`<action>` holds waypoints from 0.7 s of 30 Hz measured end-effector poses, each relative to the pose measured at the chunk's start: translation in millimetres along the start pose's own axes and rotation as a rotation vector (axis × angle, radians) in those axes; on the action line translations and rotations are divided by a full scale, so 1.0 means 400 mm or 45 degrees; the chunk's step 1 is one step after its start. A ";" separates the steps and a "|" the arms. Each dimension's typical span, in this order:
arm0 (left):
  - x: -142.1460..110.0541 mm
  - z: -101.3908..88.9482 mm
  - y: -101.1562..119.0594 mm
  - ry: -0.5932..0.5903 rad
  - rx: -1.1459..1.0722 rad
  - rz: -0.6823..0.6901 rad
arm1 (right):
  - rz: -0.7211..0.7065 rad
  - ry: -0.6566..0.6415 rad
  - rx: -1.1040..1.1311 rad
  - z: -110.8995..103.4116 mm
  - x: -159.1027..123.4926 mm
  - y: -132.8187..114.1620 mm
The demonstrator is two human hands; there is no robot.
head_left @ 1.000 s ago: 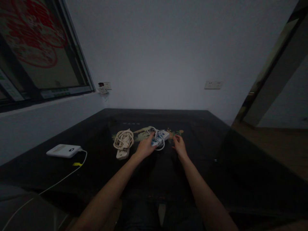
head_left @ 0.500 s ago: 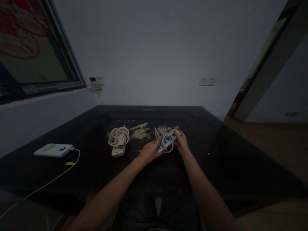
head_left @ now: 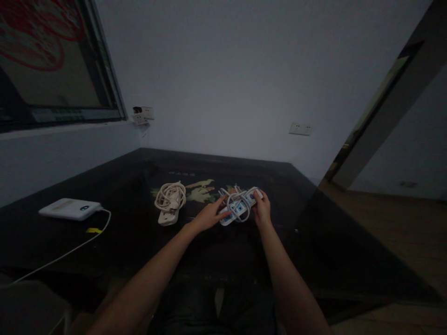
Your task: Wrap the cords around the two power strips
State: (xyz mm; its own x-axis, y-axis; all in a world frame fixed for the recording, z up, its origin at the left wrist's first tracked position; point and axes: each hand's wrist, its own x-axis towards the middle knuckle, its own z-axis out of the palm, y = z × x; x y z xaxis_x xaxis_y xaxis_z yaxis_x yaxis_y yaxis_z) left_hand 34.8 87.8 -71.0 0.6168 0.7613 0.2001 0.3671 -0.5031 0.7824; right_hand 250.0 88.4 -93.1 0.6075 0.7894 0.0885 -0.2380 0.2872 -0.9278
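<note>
A white power strip with blue sockets (head_left: pixel 233 215) lies at a slant between my hands, its white cord (head_left: pixel 240 217) looped around its middle. My right hand (head_left: pixel 261 208) is closed around the strip's far right end, thumb on top. At the near left end, my left hand (head_left: pixel 210 215) grips the strip and cord, with its thumb along the edge. Some of the fingers are hidden behind the strip. To the left, a second, cream power strip (head_left: pixel 168 217) rests on the table, wrapped in its own coiled cord (head_left: pixel 170 196).
The dark glossy table (head_left: pixel 216 253) bears a bird-and-leaf picture (head_left: pixel 201 191). On its left lie a white power bank (head_left: pixel 70 209) with a cable (head_left: pixel 73 250) and a yellow scrap (head_left: pixel 93 230). Wall sockets (head_left: pixel 300 129) sit beyond the far edge.
The blue-socket power strip has been turned so that more of its face shows between my hands. My left hand has shifted slightly left. The camera view has tilted a little.
</note>
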 end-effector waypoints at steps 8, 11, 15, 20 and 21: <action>0.027 0.011 -0.075 -0.009 -0.346 -0.090 | -0.009 0.065 0.092 0.006 -0.006 -0.005; 0.032 0.008 -0.094 -0.020 -0.332 -0.068 | 0.038 0.064 0.083 0.009 -0.008 -0.003; 0.036 0.006 -0.107 0.003 -0.297 -0.061 | 0.089 0.007 0.003 0.011 -0.011 0.001; 0.039 0.006 -0.102 0.079 -0.280 -0.089 | 0.117 -0.072 -0.080 0.012 -0.019 0.003; 0.039 0.006 -0.100 0.105 -0.246 -0.092 | 0.134 -0.090 -0.104 0.012 -0.021 0.004</action>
State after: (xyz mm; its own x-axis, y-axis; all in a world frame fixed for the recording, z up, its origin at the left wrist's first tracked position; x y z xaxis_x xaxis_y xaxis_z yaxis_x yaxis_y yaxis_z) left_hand 31.5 118.8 -100.5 0.5316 0.8275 0.1808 0.2630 -0.3642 0.8934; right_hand 240.9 85.0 -93.5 0.5266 0.8500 0.0121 -0.2331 0.1580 -0.9595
